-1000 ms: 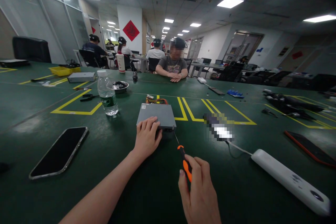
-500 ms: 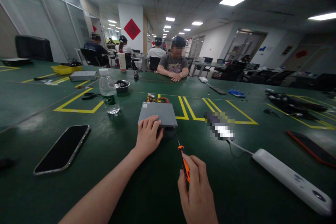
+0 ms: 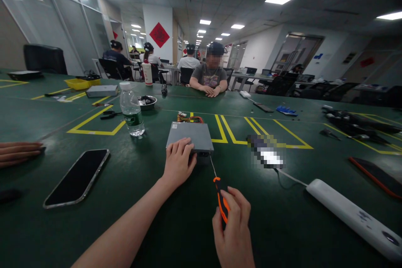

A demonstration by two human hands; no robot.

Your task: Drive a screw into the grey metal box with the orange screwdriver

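Observation:
A grey metal box [image 3: 191,136] with coloured wires at its far end lies on the green table [image 3: 176,226]. My left hand [image 3: 177,163] rests on the box's near left corner, fingers curled over the top and gripping it. My right hand [image 3: 234,234] is closed round the orange-and-black handle of a screwdriver [image 3: 220,194]. Its thin shaft points at the near right edge of the box.
A phone [image 3: 77,178] lies face up at the left, a water bottle [image 3: 132,109] stands behind it. A white power strip [image 3: 354,217] and a red-edged phone [image 3: 377,178] lie at the right. Another person's fingers [image 3: 19,153] rest at the left edge. A person [image 3: 210,76] sits opposite.
Another person's fingers have come into view at the left edge. My hands, the box and the screwdriver keep nearly the same places; the view has shifted slightly.

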